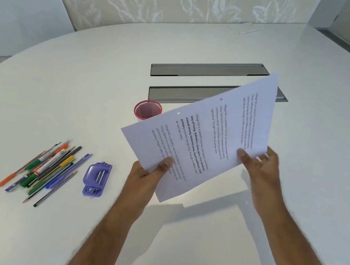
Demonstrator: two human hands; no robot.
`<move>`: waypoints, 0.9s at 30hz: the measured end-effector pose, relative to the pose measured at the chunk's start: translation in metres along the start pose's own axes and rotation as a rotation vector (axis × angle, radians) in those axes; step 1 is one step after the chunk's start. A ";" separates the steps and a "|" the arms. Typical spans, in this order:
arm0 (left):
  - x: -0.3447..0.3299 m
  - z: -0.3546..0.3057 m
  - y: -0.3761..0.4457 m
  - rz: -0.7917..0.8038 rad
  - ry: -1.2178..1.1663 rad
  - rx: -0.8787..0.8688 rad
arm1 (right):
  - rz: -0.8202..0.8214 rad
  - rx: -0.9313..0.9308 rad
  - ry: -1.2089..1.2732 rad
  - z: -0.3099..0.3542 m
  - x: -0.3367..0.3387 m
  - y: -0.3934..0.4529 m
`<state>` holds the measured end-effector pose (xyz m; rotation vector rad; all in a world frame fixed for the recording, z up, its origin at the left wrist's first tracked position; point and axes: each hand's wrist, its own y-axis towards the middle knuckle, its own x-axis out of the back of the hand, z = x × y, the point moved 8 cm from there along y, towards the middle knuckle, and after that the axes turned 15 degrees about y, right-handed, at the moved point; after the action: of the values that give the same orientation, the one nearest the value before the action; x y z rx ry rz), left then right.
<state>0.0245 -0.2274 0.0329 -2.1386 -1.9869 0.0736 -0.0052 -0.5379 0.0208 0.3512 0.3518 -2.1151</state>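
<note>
A printed white sheet of paper [204, 136] with two punched holes along its upper edge hangs tilted above the white table [88, 77]. My left hand [149, 173] pinches its lower left edge, thumb on top. My right hand [260, 162] pinches its lower right edge, thumb on the printed side. A purple hole punch [96, 178] lies on the table to the left of my left hand. A red mesh pen cup [147, 109] stands behind the sheet, partly hidden by it.
Several pens and pencils [44, 169] lie in a loose pile at the left. Two grey cable slots [199, 69] are set into the table behind the sheet. A thin white stick [251, 31] lies far back. More white paper [190, 233] lies under my arms.
</note>
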 end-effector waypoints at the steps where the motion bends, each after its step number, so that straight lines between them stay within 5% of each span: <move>1: -0.002 0.001 0.000 0.007 -0.014 0.004 | 0.027 -0.066 0.081 -0.009 -0.006 -0.003; 5: -0.016 -0.003 -0.004 0.094 -0.057 -0.033 | 0.077 -0.283 0.409 -0.040 -0.033 -0.024; 9: -0.025 -0.002 -0.005 0.145 -0.085 -0.064 | 0.108 -0.277 0.505 -0.045 -0.045 -0.031; 20: -0.004 0.003 0.007 0.083 -0.130 -0.034 | 0.069 -0.050 0.277 -0.007 -0.009 -0.009; 27: -0.037 0.009 0.003 0.296 0.120 -0.049 | 0.021 -0.010 0.007 0.006 0.024 -0.005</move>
<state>0.0231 -0.2629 0.0198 -2.3922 -1.6119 -0.0546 -0.0230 -0.5561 0.0178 0.3548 0.3613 -2.0918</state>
